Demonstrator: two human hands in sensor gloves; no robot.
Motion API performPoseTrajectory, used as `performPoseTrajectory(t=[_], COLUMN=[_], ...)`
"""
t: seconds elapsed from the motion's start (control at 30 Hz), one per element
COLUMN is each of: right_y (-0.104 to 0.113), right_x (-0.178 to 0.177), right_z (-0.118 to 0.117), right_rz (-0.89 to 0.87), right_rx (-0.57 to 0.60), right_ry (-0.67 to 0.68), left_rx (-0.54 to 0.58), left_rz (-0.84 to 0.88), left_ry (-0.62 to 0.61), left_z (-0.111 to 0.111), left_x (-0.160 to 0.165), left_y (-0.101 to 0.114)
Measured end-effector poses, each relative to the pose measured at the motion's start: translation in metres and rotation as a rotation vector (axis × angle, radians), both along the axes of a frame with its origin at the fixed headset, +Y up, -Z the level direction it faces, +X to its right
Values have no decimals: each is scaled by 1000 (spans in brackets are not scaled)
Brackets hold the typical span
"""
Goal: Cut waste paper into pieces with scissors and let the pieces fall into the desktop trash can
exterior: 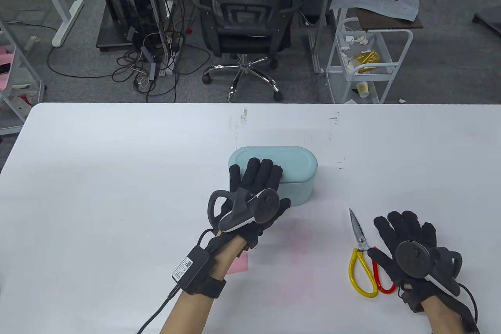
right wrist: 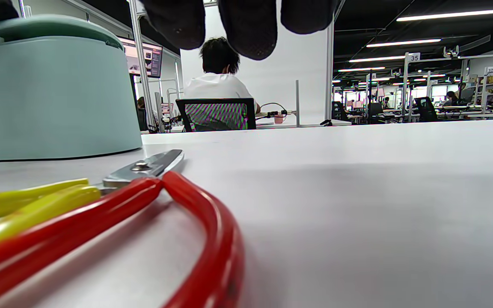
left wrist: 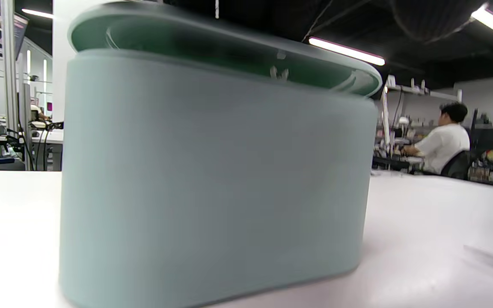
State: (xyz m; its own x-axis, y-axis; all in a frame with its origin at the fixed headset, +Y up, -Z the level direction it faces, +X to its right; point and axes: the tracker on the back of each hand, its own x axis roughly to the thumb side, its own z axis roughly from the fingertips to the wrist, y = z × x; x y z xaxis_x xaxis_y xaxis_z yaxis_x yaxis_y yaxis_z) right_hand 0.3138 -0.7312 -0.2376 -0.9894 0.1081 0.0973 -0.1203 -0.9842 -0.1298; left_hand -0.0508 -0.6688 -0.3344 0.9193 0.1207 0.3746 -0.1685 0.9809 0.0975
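Trash can (exterior: pixel 291 167): pale blue, set on the white table (exterior: pixel 98 193), lid tilted up a little | left hand (exterior: pixel 254 189): laid flat on the can's lid, fingers straight | scissors (exterior: pixel 364 257): laid right of the can, blades closed | right hand (exterior: pixel 407 240): spread flat beside the scissors, nothing held | pink paper (exterior: pixel 239 263): seen under the left wrist.

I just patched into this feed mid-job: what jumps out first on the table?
The pale blue-green desktop trash can sits mid-table, with the left hand resting its straight fingers on the lid's left end; the left wrist view shows the lid tipped, its right side lifted off the rim. To the right lie closed scissors with one yellow and one red handle, the right hand spread flat beside them, its thumb by the red loop.
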Motion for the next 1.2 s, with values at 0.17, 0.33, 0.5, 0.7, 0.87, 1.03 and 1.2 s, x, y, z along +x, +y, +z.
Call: performPoseTrajectory(t=[0.17,0.33,0.5,0.7,0.87,1.03,1.2], right_y=[0,0,0,0,0,0,0], right_x=[1,2,3,4,4,4,5], right_z=[0,0,-1,-1,-1,-1,-1], right_rz=[-3,-10,-15,-18,-24,-24,-26], right_rx=[-2,-3,-4,-3,-2,-11,-14], right_ry=[-4,-3,-2,-4,-2,-3,-6], left_rx=[-10,-4,-149,-288,-350,-395,-385], left_rz=[178,250,527,837,916,969,960], left_ry=[28,101,118,107,99,94,90], left_z=[-12,-30,-58,-81,-90,-94,-91], left_x=[-16,-40,-67,-89,-95,-96,-97], left_y=[21,39,38,22,10,4,4])
